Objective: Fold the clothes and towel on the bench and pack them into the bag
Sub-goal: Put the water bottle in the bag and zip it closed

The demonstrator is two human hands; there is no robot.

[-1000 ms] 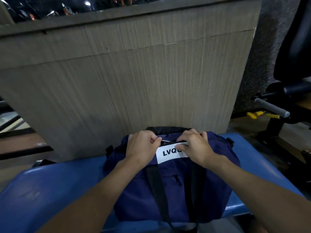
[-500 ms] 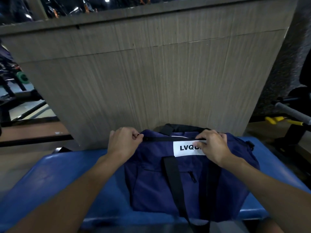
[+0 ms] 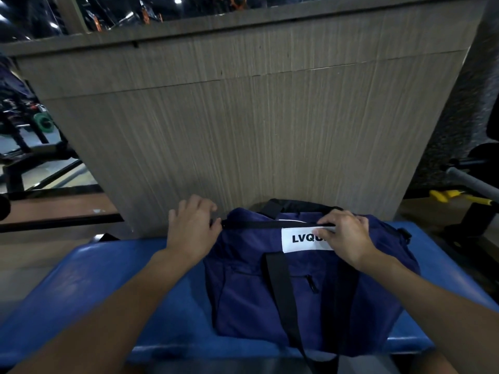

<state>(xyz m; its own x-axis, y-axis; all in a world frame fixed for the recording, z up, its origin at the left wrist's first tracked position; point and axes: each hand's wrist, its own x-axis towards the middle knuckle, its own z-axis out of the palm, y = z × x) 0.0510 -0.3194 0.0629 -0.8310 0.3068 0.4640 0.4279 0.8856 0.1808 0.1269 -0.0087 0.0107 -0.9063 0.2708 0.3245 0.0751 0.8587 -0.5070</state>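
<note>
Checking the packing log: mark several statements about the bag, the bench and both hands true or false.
The duffel bag lies on the blue bench. True.
The right hand hides the whole white label. False: only its right end; LVQ shows.
The left hand is at the bag's left end. True.
A folded towel lies beside the bag. False: none shows on the bench.
A black strap runs down the bag's front. True.

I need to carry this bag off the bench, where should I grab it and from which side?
Probably the black strap hanging down the near face of the bag: come from your side, curling fingers under the flat webbing.
</note>
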